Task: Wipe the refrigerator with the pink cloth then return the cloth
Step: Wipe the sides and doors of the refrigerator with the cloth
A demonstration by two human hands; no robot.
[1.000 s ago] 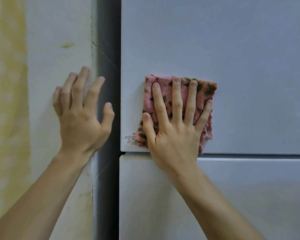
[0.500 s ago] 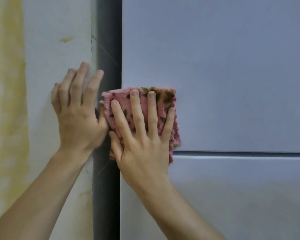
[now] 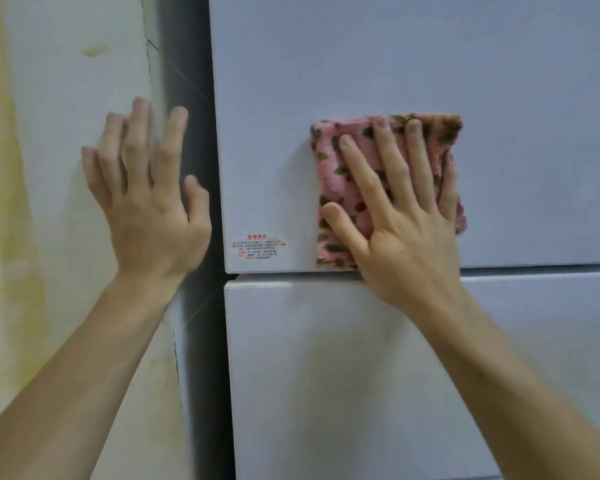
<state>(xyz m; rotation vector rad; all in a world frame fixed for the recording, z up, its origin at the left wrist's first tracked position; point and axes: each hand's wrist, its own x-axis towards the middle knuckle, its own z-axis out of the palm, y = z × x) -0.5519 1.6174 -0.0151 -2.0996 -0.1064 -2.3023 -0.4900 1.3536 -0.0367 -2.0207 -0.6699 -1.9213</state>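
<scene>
Nearest to us, two bare forearms reach up and forward. The right hand is on the job: its fingers lie straight and spread, pressing the pink cloth flat against the refrigerator, gripping nothing. The folded cloth sits under those fingers on the upper door, its long axis running up and down and its bottom edge just above the seam with the lower door. It shows past the fingertips at the top and beyond the thumb on the left.

The left hand is well apart, across the dark gap, fingers loose and spread at the stained wall and holding nothing. We judge it a brace.

So the wipe belongs to the right hand. A warning sticker lies near the cloth's left, and broad bare door lies to the right and above. We reckon the next stroke runs sideways, across the cloth's long axis.
</scene>
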